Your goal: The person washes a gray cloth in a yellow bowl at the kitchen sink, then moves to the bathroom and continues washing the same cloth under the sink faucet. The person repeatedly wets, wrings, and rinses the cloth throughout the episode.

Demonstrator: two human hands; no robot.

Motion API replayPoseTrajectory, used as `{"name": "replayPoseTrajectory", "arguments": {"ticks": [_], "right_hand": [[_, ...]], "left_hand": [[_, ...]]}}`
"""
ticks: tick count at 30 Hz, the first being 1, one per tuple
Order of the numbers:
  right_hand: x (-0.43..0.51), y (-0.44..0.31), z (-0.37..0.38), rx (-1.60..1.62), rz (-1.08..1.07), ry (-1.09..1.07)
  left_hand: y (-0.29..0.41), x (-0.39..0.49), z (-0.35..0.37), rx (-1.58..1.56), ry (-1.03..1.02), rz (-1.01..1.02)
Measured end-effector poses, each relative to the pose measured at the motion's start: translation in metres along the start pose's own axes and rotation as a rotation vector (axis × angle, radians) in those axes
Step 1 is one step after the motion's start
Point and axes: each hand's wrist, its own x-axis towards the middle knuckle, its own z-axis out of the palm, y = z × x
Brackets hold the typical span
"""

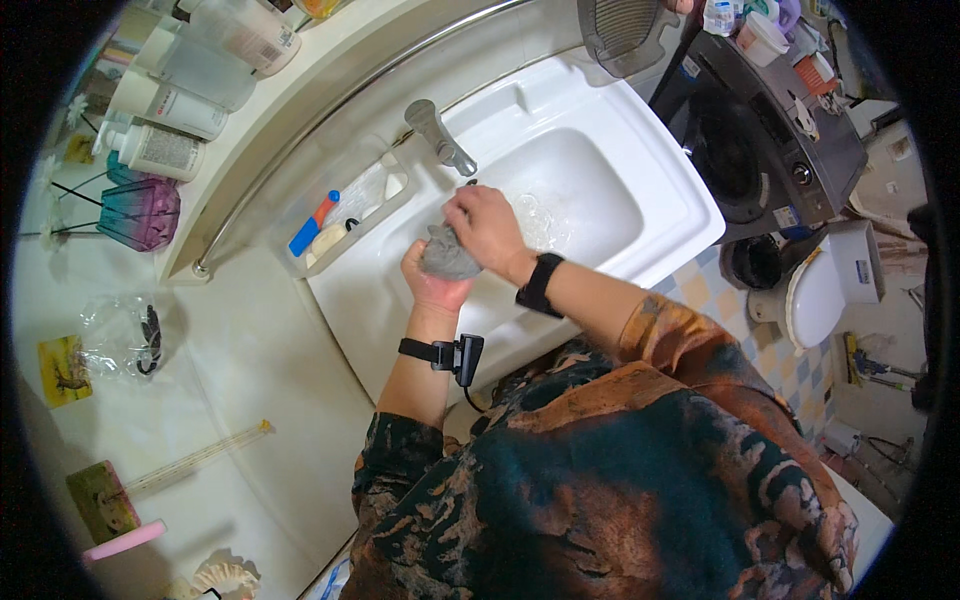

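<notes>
A bunched grey cloth [450, 253] is in my left hand [439, 289], which cups it from below with the thumb at its side. My right hand [487, 225] lies over the upper part of the cloth, its fingers curled against it. Both hands are above the near left side of a white washbasin [667, 180]. Just beyond them is the chrome faucet [441, 139]. Rippled water [540, 217] shows in the bowl, partly hidden by my right hand. The underside of the cloth is hidden.
A clear plastic tray [352, 217] on the basin's left rim holds soap [328, 241] and a blue-and-orange object [315, 223]. Bottles [172, 109] line the shelf behind a metal rail [300, 124]. A dark washing machine [735, 150] and a toilet [817, 296] are at right.
</notes>
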Motion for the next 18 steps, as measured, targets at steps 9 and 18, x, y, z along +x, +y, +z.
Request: {"name": "replayPoseTrajectory", "arguments": {"ticks": [9,18], "right_hand": [[0.003,0.001,-0.021,-0.021,0.481,0.043],[-0.013,0.013,-0.014,0.239,0.38,0.115]], "left_hand": [[-0.009,-0.003,-0.006,-0.009,0.048,-0.001],[0.002,-0.002,0.014,-0.014,0.146,-0.061]]}}
